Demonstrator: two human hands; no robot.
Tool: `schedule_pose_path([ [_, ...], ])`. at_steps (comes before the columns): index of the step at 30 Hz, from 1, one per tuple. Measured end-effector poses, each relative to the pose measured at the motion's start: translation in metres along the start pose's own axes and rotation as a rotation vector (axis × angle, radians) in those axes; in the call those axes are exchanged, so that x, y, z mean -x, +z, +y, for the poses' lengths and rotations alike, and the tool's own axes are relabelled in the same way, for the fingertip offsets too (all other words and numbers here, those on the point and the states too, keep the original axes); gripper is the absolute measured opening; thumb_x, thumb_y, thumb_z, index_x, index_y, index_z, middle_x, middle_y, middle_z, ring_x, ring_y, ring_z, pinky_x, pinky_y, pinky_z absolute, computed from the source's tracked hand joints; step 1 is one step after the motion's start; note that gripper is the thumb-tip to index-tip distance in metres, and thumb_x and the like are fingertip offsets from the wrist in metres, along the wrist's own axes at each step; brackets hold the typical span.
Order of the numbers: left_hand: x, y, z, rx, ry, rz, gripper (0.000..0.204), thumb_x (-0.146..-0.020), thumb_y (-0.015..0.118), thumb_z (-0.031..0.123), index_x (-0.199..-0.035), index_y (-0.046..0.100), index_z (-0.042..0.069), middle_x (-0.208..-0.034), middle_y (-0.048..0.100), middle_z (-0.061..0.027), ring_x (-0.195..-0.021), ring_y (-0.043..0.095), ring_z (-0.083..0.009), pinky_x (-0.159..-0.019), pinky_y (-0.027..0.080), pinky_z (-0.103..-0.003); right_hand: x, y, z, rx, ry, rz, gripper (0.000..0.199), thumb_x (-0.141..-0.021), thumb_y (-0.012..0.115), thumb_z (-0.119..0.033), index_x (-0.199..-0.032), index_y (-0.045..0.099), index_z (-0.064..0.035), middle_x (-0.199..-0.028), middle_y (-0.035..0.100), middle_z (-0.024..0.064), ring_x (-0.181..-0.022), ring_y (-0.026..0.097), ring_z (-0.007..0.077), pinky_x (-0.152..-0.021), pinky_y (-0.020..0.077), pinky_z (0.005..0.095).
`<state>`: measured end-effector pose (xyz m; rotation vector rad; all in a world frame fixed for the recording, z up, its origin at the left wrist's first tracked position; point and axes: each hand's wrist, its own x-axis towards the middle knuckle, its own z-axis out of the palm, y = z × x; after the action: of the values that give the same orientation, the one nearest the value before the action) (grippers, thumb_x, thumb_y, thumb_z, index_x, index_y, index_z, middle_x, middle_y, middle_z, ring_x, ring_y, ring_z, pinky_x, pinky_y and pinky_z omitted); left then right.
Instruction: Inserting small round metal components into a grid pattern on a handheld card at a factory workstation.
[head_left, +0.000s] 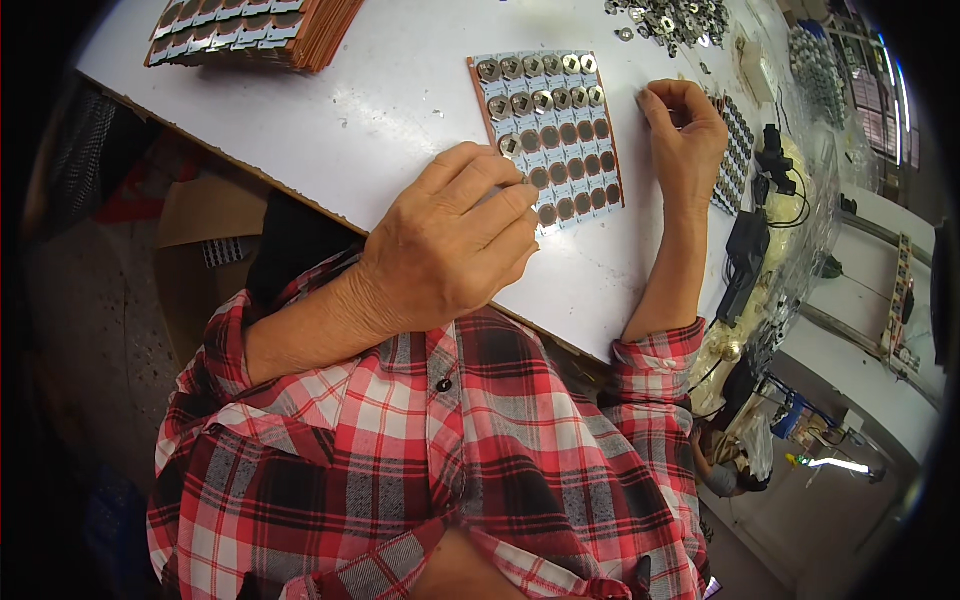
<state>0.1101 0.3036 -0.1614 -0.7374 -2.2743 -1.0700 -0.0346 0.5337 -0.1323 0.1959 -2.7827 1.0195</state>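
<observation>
Orange-edged panel (560, 150) of small boards, lying flat on the table (330, 120) in front of the person. Its long axis runs away from the body, the far end leaning left. Silver discs (542, 100) fill its two far rows and the left-hand place of the third; dark round pads (567, 170) show in the rest of the third row and in the nearer rows.

The left hand (450, 235) is the nearer, its bent fingers (485, 185) over the panel's left edge, hiding part of the near left corner; the panel extends to their right and beyond. Their tips point down and are partly hidden, so whether they grip anything cannot be told. The right hand (690, 140) is raised just beside the panel's right edge, apart from it. Its thumb and forefinger are drawn close together; whether a small part sits between them cannot be told.

Beyond the panel, to the right, lies a pile of small metal parts (680, 22); beyond it, to the left, a stack of similar panels (240, 30). Right of the panel, partly behind the right wrist, lies a second disc-bearing panel (738, 145), with black adapters (745, 255) near it.
</observation>
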Motion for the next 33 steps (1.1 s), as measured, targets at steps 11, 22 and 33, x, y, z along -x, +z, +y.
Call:
schedule_pose_path([
  [11, 0.002, 0.001, -0.001, 0.003, -0.005, -0.013, 0.029, -0.063, 0.082, 0.008, -0.088, 0.071, -0.003, -0.100, 0.069, -0.0121, -0.099, 0.066, -0.0297, -0.088, 0.057, -0.044, 0.049, 0.012, -0.071, -0.678, 0.264, -0.470, 0.017, -0.094, 0.073, -0.003, -0.110, 0.072, 0.0016, -0.085, 0.071, 0.0016, -0.066, 0.063, 0.0051, -0.051, 0.0479, 0.0181],
  [22, 0.002, 0.004, -0.002, -0.005, 0.013, 0.030, 0.028, -0.057, 0.078, 0.008, -0.081, 0.067, -0.002, -0.096, 0.068, -0.0114, -0.095, 0.066, -0.0291, -0.082, 0.058, -0.040, 0.053, 0.013, -0.069, -0.440, 0.138, -0.488, 0.015, -0.094, 0.075, -0.003, -0.108, 0.072, 0.0009, -0.082, 0.070, -0.0003, -0.065, 0.059, 0.0024, -0.051, 0.0441, 0.0171],
  [33, 0.000, 0.001, 0.000, 0.008, -0.009, 0.001, 0.029, -0.057, 0.077, 0.006, -0.082, 0.067, -0.004, -0.095, 0.068, -0.0121, -0.095, 0.065, -0.0296, -0.081, 0.058, -0.040, 0.059, 0.019, -0.064, -0.338, -0.024, -0.405, 0.007, -0.093, 0.074, 0.001, -0.100, 0.072, 0.0027, -0.082, 0.069, -0.0014, -0.075, 0.060, 0.0021, -0.065, 0.0481, 0.0183],
])
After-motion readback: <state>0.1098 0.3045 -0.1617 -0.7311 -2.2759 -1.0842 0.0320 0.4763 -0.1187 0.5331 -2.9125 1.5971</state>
